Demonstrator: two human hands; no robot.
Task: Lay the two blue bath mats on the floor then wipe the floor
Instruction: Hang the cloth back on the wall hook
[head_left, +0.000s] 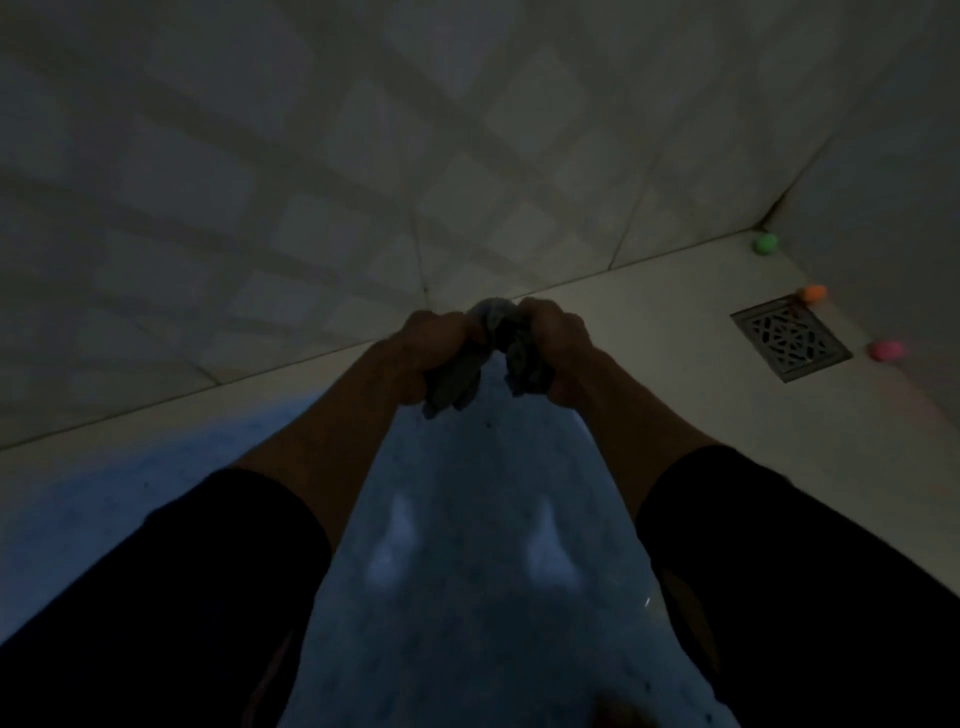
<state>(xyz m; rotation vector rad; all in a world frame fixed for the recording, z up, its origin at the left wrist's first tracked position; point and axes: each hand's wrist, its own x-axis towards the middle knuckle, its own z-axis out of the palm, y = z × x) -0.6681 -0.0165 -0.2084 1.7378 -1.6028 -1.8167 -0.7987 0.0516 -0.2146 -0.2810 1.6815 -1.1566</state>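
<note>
The room is dim. A blue bath mat (467, 545) lies flat on the floor under my arms and runs to the bottom edge. More blue mat (104, 493) shows to the left; whether it is a second mat I cannot tell. My left hand (426, 353) and my right hand (556, 343) are side by side above the mat's far end. Both are closed on a crumpled grey cloth (498, 353), bunched between them with its ends hanging down.
A tiled wall (311, 182) rises just beyond my hands and another stands at the right. A metal floor drain (789, 345) sits in the pale floor at the right corner. Around it lie a green ball (764, 243), an orange ball (813, 293) and a pink ball (888, 351).
</note>
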